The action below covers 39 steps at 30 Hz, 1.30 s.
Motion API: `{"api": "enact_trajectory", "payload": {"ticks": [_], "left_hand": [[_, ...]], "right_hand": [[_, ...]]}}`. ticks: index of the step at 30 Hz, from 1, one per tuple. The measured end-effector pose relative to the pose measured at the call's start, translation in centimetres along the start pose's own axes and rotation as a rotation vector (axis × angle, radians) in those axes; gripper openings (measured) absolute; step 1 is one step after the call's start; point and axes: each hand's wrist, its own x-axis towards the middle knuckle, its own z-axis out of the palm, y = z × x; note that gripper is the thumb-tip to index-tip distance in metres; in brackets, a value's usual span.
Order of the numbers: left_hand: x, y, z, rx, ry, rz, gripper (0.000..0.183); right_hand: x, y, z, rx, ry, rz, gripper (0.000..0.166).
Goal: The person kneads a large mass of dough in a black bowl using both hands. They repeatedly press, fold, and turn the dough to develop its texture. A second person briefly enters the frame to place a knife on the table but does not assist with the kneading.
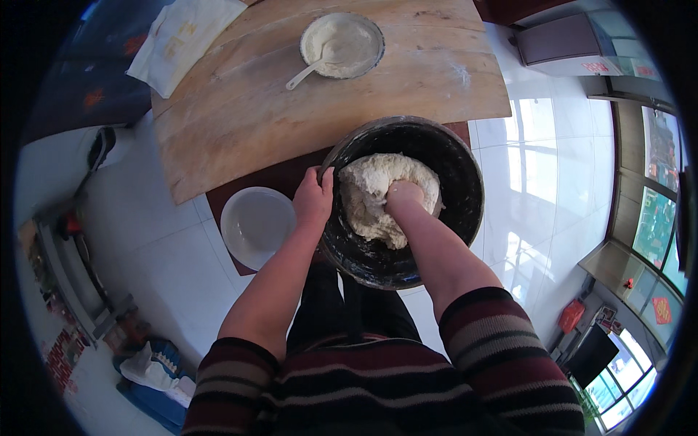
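A large dark basin (463, 180) stands before me, its inner wall smeared with flour or dough. In it lies a big, rough lump of pale dough (365, 201). My left hand (314, 196) grips the basin's left rim, with the thumb over the edge. My right hand (404, 195) is pressed into the top of the dough; its fingers are sunk in and hidden, so their pose cannot be told. To the left of the basin, beside my left forearm, is a white bowl (256, 226).
Beyond the basin lies a wooden board (245, 131). On it are an enamel bowl (380, 52) of flour with a white plastic spoon (305, 75) in it, and a white cloth or bag (182, 41) at the far left corner. Glossy floor tiles (523, 201) show at both sides.
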Motion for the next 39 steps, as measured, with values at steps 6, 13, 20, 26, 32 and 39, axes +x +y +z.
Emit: {"api": "enact_trajectory", "payload": {"ticks": [6, 13, 20, 26, 32, 39], "left_hand": [[0.6, -0.7, 0.3, 0.038, 0.037, 0.025, 0.040], [0.6, -0.7, 0.4, 0.077, 0.033, 0.014, 0.041], [0.3, -0.9, 0.0, -0.014, -0.029, -0.015, 0.036], [0.2, -1.2, 0.3, -0.040, -0.002, 0.021, 0.038], [0.3, -0.7, 0.1, -0.006, -0.014, -0.048, 0.046], [0.2, -1.0, 0.4, -0.043, 0.030, 0.001, 0.049]], "right_hand": [[-5.6, 2.1, 3.1, 0.011, 0.410, -0.278, 0.025], [-8.5, 2.4, 3.5, 0.170, 0.115, -0.060, 0.021], [1.2, 0.8, 4.8, 0.070, -0.155, -0.077, 0.022], [3.9, 1.7, 0.7, -0.041, -0.592, -0.212, 0.029], [-4.4, 3.2, 3.8, 0.136, 0.307, -0.514, 0.013], [4.5, -1.3, -4.8, 0.122, 0.484, -0.461, 0.026]]}}
